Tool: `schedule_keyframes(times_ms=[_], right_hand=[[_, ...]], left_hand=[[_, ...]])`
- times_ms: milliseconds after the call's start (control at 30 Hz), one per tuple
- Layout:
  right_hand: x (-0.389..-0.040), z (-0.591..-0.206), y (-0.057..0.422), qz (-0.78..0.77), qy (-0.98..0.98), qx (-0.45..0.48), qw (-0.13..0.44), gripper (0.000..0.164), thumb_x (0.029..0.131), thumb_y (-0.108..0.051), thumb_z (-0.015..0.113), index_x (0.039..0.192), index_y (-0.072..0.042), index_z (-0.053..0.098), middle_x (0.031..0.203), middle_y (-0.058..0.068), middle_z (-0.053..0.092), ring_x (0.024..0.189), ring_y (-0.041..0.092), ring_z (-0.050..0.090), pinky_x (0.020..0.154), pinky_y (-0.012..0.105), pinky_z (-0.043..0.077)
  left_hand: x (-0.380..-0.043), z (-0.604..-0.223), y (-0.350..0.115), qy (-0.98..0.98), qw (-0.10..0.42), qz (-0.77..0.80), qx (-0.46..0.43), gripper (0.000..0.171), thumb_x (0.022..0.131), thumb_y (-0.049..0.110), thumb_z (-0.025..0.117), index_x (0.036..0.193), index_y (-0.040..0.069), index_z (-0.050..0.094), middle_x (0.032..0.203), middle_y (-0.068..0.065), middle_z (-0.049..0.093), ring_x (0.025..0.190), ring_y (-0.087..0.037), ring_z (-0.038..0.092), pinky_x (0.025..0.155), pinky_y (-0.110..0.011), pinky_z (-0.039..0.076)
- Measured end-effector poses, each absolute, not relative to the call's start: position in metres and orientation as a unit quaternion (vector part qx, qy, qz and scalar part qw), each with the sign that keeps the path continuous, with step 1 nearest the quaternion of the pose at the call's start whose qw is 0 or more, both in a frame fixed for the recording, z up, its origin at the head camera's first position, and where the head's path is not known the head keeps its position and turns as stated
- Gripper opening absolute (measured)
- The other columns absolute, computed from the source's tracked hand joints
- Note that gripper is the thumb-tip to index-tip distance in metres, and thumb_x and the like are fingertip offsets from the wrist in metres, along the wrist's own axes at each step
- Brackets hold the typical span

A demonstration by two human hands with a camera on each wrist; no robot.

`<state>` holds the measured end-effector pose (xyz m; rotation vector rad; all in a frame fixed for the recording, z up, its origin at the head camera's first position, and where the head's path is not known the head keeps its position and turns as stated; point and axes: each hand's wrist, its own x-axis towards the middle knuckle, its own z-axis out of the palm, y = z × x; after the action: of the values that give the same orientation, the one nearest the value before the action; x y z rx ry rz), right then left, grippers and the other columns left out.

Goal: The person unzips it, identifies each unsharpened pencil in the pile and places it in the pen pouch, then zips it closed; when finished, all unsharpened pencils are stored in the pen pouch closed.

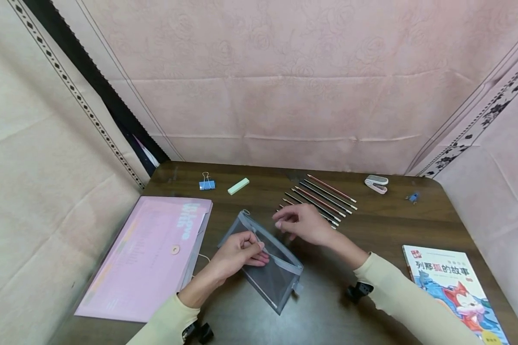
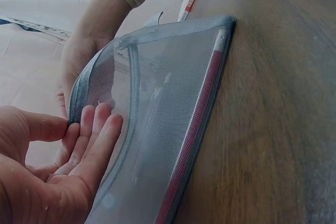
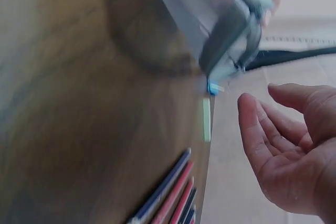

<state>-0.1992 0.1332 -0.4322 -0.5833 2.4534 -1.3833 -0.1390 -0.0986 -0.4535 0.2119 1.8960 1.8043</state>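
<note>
A grey mesh zip pouch [image 1: 265, 282] is held up at a tilt over the middle of the table, its mouth spread apart. My left hand [image 1: 239, 254] pinches the pouch's rim between thumb and finger; its other fingers lie against the mesh. Along the pouch's bottom edge, a red pencil [image 2: 194, 108] shows through the mesh. To the right of the pouch hovers my right hand [image 1: 304, 224], fingers loosely bent and holding nothing. Just beyond that hand, several red and dark pencils [image 1: 331, 188] lie side by side, a few partly hidden by it.
A pink document folder [image 1: 147, 258] lies at the left. Along the back are a blue binder clip [image 1: 206, 184], a pale green stick [image 1: 238, 186], a white-and-grey stapler [image 1: 376, 183] and a small blue object [image 1: 412, 197]. A picture-covered book [image 1: 455, 287] lies at the right.
</note>
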Motion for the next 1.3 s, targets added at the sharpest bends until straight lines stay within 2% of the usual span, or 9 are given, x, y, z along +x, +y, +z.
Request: schedule_keyframes(times_ms=[100, 233, 433, 533, 733, 800, 1000, 1133, 1300], right_hand=[[-0.206, -0.433, 0.145, -0.488, 0.847, -0.180, 0.110, 0.015, 0.090, -0.018, 0.068, 0.105, -0.020, 0.070, 0.093, 0.008, 0.073, 0.070, 0.027, 0.069, 0.060, 0.043, 0.060], [-0.217, -0.439, 0.161, -0.519, 0.836, -0.153, 0.094, 0.017, 0.091, -0.016, 0.066, 0.107, -0.014, 0.070, 0.092, 0.010, 0.072, 0.071, 0.022, 0.069, 0.061, 0.047, 0.060], [-0.226, -0.448, 0.180, -0.563, 0.812, -0.134, 0.075, 0.022, 0.091, -0.024, 0.066, 0.108, -0.010, 0.069, 0.094, 0.019, 0.070, 0.082, 0.037, 0.068, 0.066, 0.053, 0.059], [-0.230, -0.454, 0.186, -0.559, 0.816, -0.126, 0.074, 0.027, 0.090, -0.026, 0.067, 0.109, -0.006, 0.068, 0.098, 0.024, 0.070, 0.088, 0.043, 0.067, 0.065, 0.050, 0.060], [-0.232, -0.464, 0.198, -0.415, 0.901, -0.120, 0.038, 0.023, 0.086, -0.023, 0.073, 0.107, -0.015, 0.072, 0.092, 0.004, 0.075, 0.069, 0.026, 0.069, 0.054, 0.031, 0.057], [-0.231, -0.467, 0.201, -0.374, 0.918, -0.125, 0.027, 0.022, 0.085, -0.020, 0.074, 0.106, -0.017, 0.073, 0.090, 0.000, 0.075, 0.063, 0.021, 0.067, 0.051, 0.028, 0.054], [-0.229, -0.473, 0.200, -0.299, 0.939, -0.170, -0.006, 0.019, 0.083, -0.014, 0.074, 0.102, -0.019, 0.075, 0.083, -0.005, 0.075, 0.059, 0.004, 0.062, 0.054, 0.025, 0.051], [-0.226, -0.472, 0.197, -0.262, 0.948, -0.177, -0.020, 0.019, 0.081, -0.012, 0.075, 0.098, -0.021, 0.075, 0.074, -0.008, 0.072, 0.051, 0.003, 0.055, 0.049, 0.024, 0.046], [-0.225, -0.474, 0.196, -0.228, 0.954, -0.195, -0.029, 0.019, 0.078, -0.013, 0.078, 0.095, -0.021, 0.076, 0.076, -0.008, 0.073, 0.067, 0.003, 0.063, 0.059, 0.026, 0.052]], left_hand=[[-0.139, -0.454, -0.099, 0.700, 0.254, 0.664, 0.078, 0.025, 0.095, 0.021, 0.061, 0.100, -0.003, 0.055, 0.099, -0.018, 0.073, 0.092, -0.029, 0.073, 0.083, -0.042, 0.059], [-0.139, -0.454, -0.099, 0.700, 0.254, 0.663, 0.073, 0.024, 0.095, 0.021, 0.061, 0.100, -0.002, 0.055, 0.099, -0.017, 0.073, 0.091, -0.028, 0.073, 0.082, -0.041, 0.059], [-0.140, -0.454, -0.101, 0.702, 0.252, 0.663, 0.072, 0.025, 0.095, 0.022, 0.061, 0.100, -0.002, 0.055, 0.099, -0.017, 0.073, 0.091, -0.028, 0.073, 0.081, -0.040, 0.059], [-0.140, -0.455, -0.102, 0.697, 0.253, 0.666, 0.074, 0.025, 0.095, 0.022, 0.061, 0.100, -0.002, 0.054, 0.100, -0.017, 0.073, 0.092, -0.028, 0.073, 0.082, -0.040, 0.059], [-0.142, -0.455, -0.105, 0.687, 0.257, 0.676, 0.076, 0.025, 0.095, 0.021, 0.060, 0.100, -0.003, 0.054, 0.101, -0.019, 0.072, 0.092, -0.029, 0.072, 0.082, -0.040, 0.059], [-0.141, -0.455, -0.105, 0.687, 0.259, 0.675, 0.077, 0.025, 0.095, 0.021, 0.060, 0.100, -0.003, 0.054, 0.101, -0.019, 0.071, 0.093, -0.028, 0.072, 0.083, -0.040, 0.059], [-0.140, -0.455, -0.105, 0.687, 0.260, 0.673, 0.079, 0.025, 0.095, 0.021, 0.060, 0.100, -0.003, 0.053, 0.101, -0.018, 0.071, 0.092, -0.028, 0.072, 0.083, -0.040, 0.059], [-0.140, -0.455, -0.104, 0.685, 0.261, 0.676, 0.073, 0.025, 0.095, 0.021, 0.061, 0.101, -0.002, 0.054, 0.100, -0.018, 0.071, 0.092, -0.028, 0.072, 0.083, -0.040, 0.059], [-0.140, -0.456, -0.105, 0.682, 0.257, 0.681, 0.072, 0.025, 0.095, 0.020, 0.061, 0.101, -0.003, 0.054, 0.098, -0.019, 0.071, 0.091, -0.029, 0.072, 0.082, -0.041, 0.059]])
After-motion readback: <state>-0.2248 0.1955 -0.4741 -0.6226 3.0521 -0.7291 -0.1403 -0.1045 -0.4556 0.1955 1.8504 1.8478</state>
